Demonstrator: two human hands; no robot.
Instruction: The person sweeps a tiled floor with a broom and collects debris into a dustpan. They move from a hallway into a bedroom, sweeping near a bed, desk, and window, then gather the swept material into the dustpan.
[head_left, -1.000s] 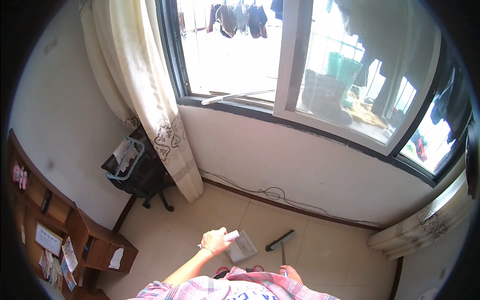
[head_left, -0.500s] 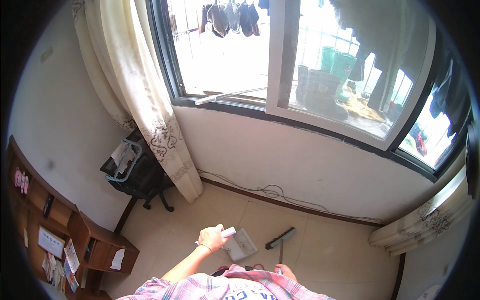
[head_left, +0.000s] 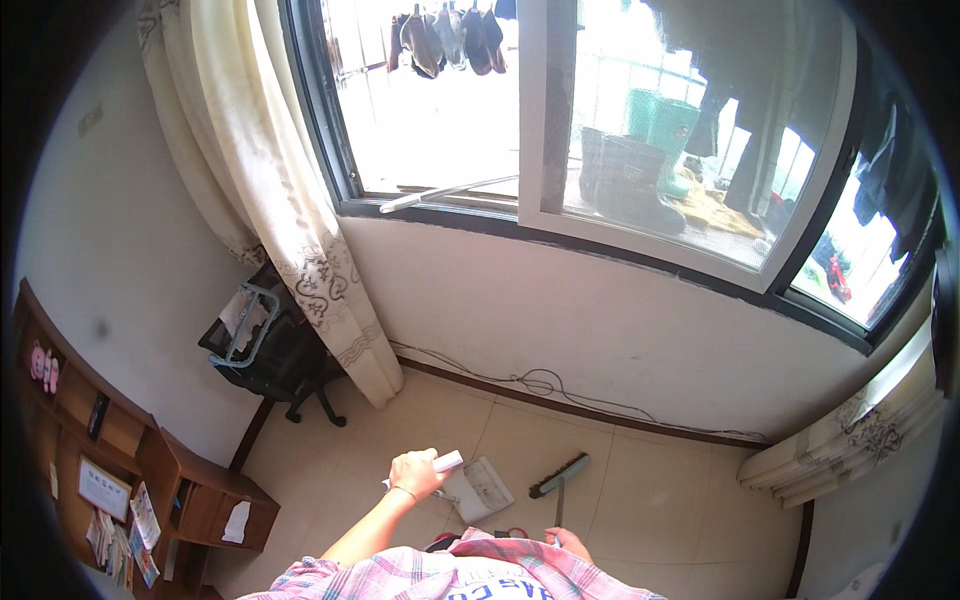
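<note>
My left hand [head_left: 415,474] is closed around the white handle of a long-handled dustpan [head_left: 486,490]. The handle's pale end juts out beyond my fist, and the pan rests on the floor just past it. Close to my body, my right hand [head_left: 570,543] grips the grey stick of a broom [head_left: 561,476]. Dark bristles on the broom head touch the tiles, a short way right of the pan. Part of my right hand and the lower stick are hidden by my plaid shirt.
A black office chair [head_left: 270,350] stands beside the curtain [head_left: 315,270] at the left. Loose cables [head_left: 540,382] run along the foot of the wall below the window. A brown wooden shelf unit [head_left: 215,490] occupies the lower left. Another curtain [head_left: 800,470] hangs at the right.
My left hand has shifted slightly left and up with the dustpan handle. The broom head stays in nearly the same spot. The whole view has moved a little.
</note>
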